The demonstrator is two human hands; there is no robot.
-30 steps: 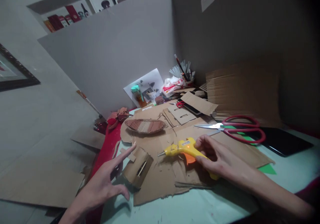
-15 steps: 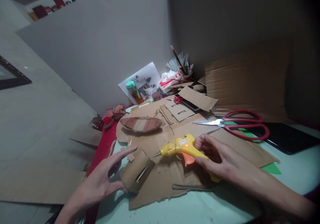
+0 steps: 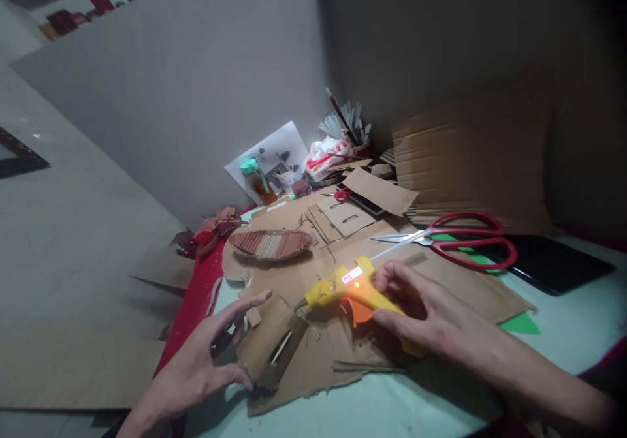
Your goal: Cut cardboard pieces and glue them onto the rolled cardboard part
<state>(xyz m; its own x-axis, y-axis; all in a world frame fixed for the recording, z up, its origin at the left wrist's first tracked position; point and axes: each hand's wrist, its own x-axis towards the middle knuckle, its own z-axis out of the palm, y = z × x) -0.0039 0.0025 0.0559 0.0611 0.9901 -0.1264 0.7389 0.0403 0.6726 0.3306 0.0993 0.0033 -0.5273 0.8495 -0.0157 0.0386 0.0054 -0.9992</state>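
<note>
A yellow glue gun (image 3: 337, 284) with an orange trigger and a lit light is in my right hand (image 3: 416, 311), whose fingers wrap its handle. Its nozzle points left at a curved cardboard piece (image 3: 269, 333) that has a dark slot in its side. Around the left of that piece, my left hand (image 3: 206, 353) has thumb and fingers spread, the thumb near its lower edge; whether it touches is unclear. Behind them lies a leaf-shaped corrugated cardboard piece (image 3: 270, 245), striped reddish-brown and pale.
Red-handled scissors (image 3: 465, 242) and a black phone (image 3: 563, 265) lie at the right. Flat cardboard (image 3: 289, 281) covers the table's middle. At the back stand a green-lidded bottle (image 3: 259, 180), a cup of sticks (image 3: 361, 147) and a propped cardboard sheet (image 3: 470, 164).
The view has shifted slightly. The glue gun's nozzle is now at the curved cardboard's upper right edge. A pale glue stick now shows behind the gun.
</note>
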